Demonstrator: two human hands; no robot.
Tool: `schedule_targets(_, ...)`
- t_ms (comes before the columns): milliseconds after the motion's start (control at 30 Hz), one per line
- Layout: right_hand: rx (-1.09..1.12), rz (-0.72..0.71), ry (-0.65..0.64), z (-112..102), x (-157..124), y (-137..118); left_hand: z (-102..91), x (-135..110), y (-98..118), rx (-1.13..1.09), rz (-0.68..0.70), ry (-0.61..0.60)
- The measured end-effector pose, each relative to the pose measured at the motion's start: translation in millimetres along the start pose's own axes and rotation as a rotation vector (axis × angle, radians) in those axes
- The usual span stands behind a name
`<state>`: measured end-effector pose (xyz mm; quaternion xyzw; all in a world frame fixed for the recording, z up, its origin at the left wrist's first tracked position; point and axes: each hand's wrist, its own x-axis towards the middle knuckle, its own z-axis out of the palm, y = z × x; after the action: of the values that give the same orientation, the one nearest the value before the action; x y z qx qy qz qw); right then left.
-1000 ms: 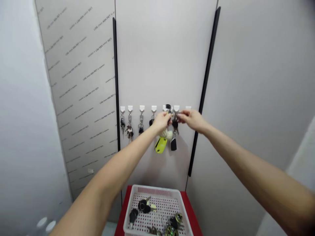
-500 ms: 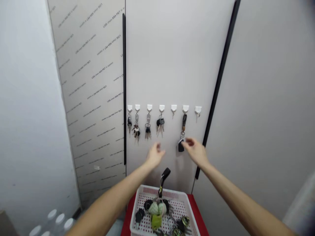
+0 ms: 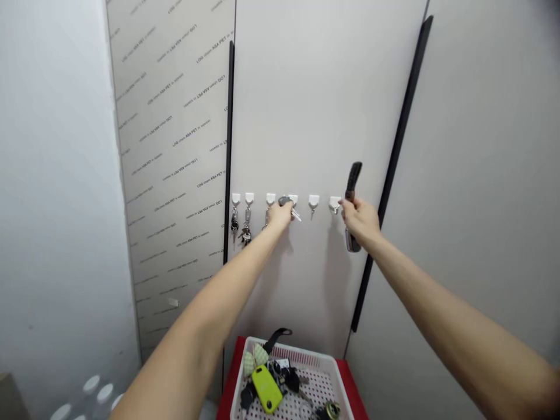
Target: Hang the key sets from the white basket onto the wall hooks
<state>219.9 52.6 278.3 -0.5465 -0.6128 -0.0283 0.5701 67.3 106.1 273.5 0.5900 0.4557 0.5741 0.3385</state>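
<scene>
The basket sits on a red stand and contains a lime fob among loose keys. Well above the basket, the left hand pinches a bunch (whether it is off its hook, I cannot tell), while the right hand, above the basket's right side, grips a strap, with a dark fob below the fist. On the panel behind the basket runs a row of white hooks, hung keys above the basket's left edge.
</scene>
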Motion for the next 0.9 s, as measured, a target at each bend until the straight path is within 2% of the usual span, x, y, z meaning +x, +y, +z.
schedule_targets(67,-0.018,0.012,-0.082,-4,-3,-14,-15.4,3,12,-0.031,0.03,0.012)
schedule_targets(133,-0.048,0.036,-0.298,2,-25,-16,-28.2,-7,10,0.043,0.076,-0.032)
schedule_targets(167,-0.065,0.045,-0.441,7,-44,-12,-32.8,-19,1,0.12,0.109,-0.09)
schedule_targets(200,-0.073,0.055,-0.592,14,-67,-5,-36.2,-34,-13,0.208,0.14,-0.162)
schedule_targets(267,-0.051,0.073,-0.861,29,-118,19,-39.5,-74,-55,0.391,0.186,-0.378)
schedule_targets(333,-0.07,0.14,-1.043,43,-164,46,-40.8,-115,-103,0.56,0.108,-0.556)
schedule_targets(400,-0.109,0.216,-1.231,56,-191,64,-43.7,-143,-141,0.694,-0.008,-0.617)
schedule_targets(433,-0.112,0.207,-1.281,61,-194,67,-46.7,-148,-151,0.705,-0.029,-0.632)
schedule_targets(467,-0.102,0.18,-1.274,67,-190,65,-50.9,-146,-156,0.691,-0.03,-0.6)
schedule_targets(500,-0.08,0.138,-1.204,73,-179,59,-56.2,-139,-154,0.659,-0.003,-0.52)
schedule_targets(533,-0.052,0.094,-1.068,80,-164,50,-62.1,-126,-148,0.619,0.045,-0.386)
schedule_targets(633,-0.026,0.077,-0.556,107,-106,10,-78.3,-73,-117,0.544,0.172,0.196)
schedule_targets(700,-0.076,0.086,-0.338,128,-75,-16,-82.3,-41,-99,0.508,0.133,0.468)
schedule_targets(767,-0.139,0.132,-0.233,148,-58,-34,-79.2,-22,-90,0.489,0.054,0.575)
schedule_targets(900,-0.173,0.213,-0.148,173,-54,-46,-67.3,-9,-91,0.447,-0.058,0.551)
